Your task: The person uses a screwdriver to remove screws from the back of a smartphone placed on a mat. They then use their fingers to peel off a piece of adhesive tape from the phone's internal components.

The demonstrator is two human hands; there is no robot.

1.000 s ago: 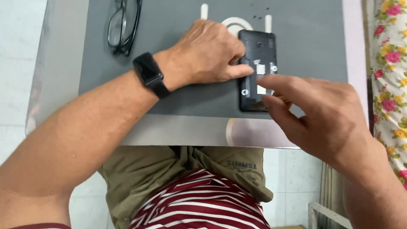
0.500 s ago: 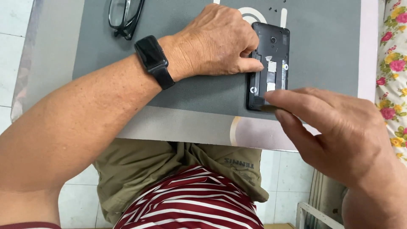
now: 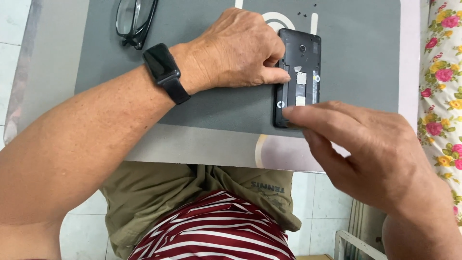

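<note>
A black phone (image 3: 299, 62) lies on a grey mat (image 3: 207, 106) with its back cover off, showing card slots and white stickers inside. My left hand (image 3: 238, 50), a black smartwatch on its wrist, presses the phone's left edge with thumb and fingers. My right hand (image 3: 370, 149) reaches in from the lower right; its fingertips touch the phone's near bottom corner. Whether something small is pinched between those fingers is hidden.
Black-framed glasses (image 3: 134, 21) lie folded at the mat's far left. Several tiny dark screws (image 3: 305, 13) sit on the mat beyond the phone. The mat rests on a pale table (image 3: 48, 77). A floral cloth (image 3: 442, 86) hangs along the right edge.
The view has shifted so the phone sits farther right. My right hand has moved down from the phone's middle to its near bottom edge. My left hand keeps its hold.
</note>
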